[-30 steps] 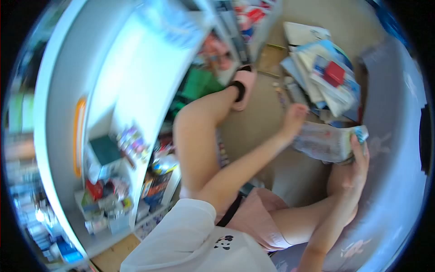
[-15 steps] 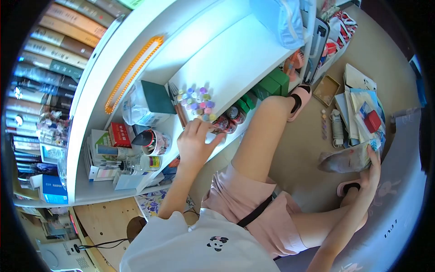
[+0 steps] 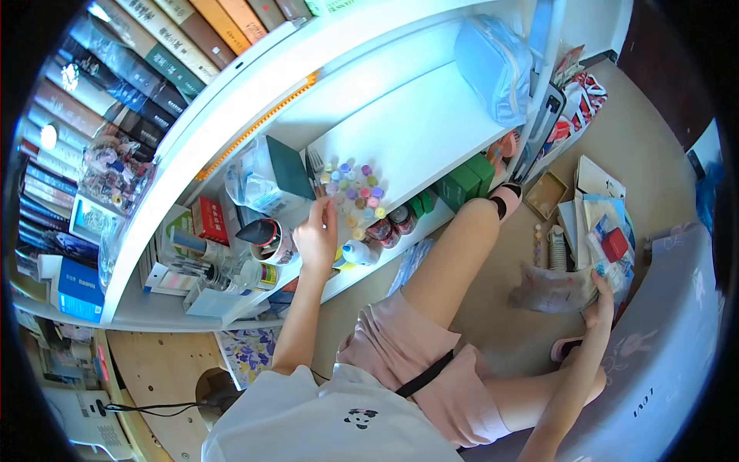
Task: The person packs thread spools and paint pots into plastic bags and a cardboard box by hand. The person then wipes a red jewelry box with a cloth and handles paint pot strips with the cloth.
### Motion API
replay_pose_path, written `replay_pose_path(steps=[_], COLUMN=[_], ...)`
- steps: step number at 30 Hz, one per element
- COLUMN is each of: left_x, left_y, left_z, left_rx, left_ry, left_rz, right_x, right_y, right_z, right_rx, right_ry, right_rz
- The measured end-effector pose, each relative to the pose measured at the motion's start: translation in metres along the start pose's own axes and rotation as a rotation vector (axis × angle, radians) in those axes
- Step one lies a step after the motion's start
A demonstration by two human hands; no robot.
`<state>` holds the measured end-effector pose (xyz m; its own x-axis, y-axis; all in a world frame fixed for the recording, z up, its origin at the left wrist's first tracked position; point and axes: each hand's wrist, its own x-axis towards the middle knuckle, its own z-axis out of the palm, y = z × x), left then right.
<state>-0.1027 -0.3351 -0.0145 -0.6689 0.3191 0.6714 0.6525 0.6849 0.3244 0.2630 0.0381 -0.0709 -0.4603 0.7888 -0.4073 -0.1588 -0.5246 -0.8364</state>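
Observation:
My left hand (image 3: 315,235) is over the white shelf, its fingers drawn together at the lower end of some thin brown handles (image 3: 317,185). What it pinches, if anything, is too small to make out. Beside it lie several small round pots with coloured lids (image 3: 354,189) in a loose cluster. Dark-lidded jars (image 3: 382,231) and a white bottle with a blue tip (image 3: 359,252) stand close by, near the shelf's front edge. Low on the right, my right hand (image 3: 603,299) grips the end of a crumpled clear plastic bag (image 3: 550,289) above the floor.
A dark green box (image 3: 289,169), a cup (image 3: 275,240) and a red box (image 3: 209,219) crowd the shelf's left part. Green boxes (image 3: 460,185) sit below. On the floor are papers (image 3: 596,181), a red case (image 3: 614,244), a cardboard tray (image 3: 546,194) and a white cord (image 3: 556,246).
The view has shifted. My left hand has gone from spread fingers beside the jars to fingers drawn together near the brown handles. My right hand still holds the plastic bag.

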Motion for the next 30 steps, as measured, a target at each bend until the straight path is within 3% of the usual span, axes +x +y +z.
replay_pose_path(steps=[4,9,11,13,14,16,19,22,25,26,28,30], left_x=[-0.005,-0.029,-0.036,-0.038,-0.039,-0.034,-0.044,-0.053,-0.065,-0.069,-0.078,-0.085], left_y=[0.020,0.033,0.030,0.026,0.024,0.029,0.030,0.049,0.073,0.082,0.100,0.119], left_z=[-0.005,-0.003,0.002,0.005,0.005,-0.002,0.006,0.000,-0.013,-0.017,-0.023,-0.025], left_rx=[0.055,0.281,0.218,-0.108,-0.108,-0.875,-1.147,-1.045,-1.078,-1.086,-1.068,-1.105], left_ry=[-0.077,-0.479,-0.492,-0.605,-0.606,-0.659,-0.542,-0.401,-0.396,-0.416,-0.497,-0.630], left_rz=[-0.017,-0.213,-0.272,-0.524,-0.525,-0.979,-1.058,-0.930,-0.804,-0.799,-0.570,-0.506], right_x=[-0.003,-0.005,-0.005,-0.011,-0.012,-0.012,-0.012,-0.011,-0.020,-0.021,-0.021,-0.021], right_y=[-0.004,-0.007,-0.006,-0.009,-0.009,-0.009,-0.009,-0.007,-0.008,-0.007,-0.001,-0.001], right_z=[-0.002,-0.004,-0.006,0.004,0.005,0.006,0.009,0.009,0.023,0.023,0.016,0.012], right_rx=[-0.001,-0.035,-0.046,-0.042,-0.043,-0.032,0.003,-0.082,-0.138,-0.136,-0.138,-0.103], right_ry=[-0.041,-0.015,-0.020,0.001,0.002,-0.029,-0.017,-0.056,-0.044,-0.024,-0.104,-0.341], right_rz=[0.021,0.039,0.043,0.021,0.022,0.019,0.026,0.004,-0.052,-0.057,-0.116,-0.190])
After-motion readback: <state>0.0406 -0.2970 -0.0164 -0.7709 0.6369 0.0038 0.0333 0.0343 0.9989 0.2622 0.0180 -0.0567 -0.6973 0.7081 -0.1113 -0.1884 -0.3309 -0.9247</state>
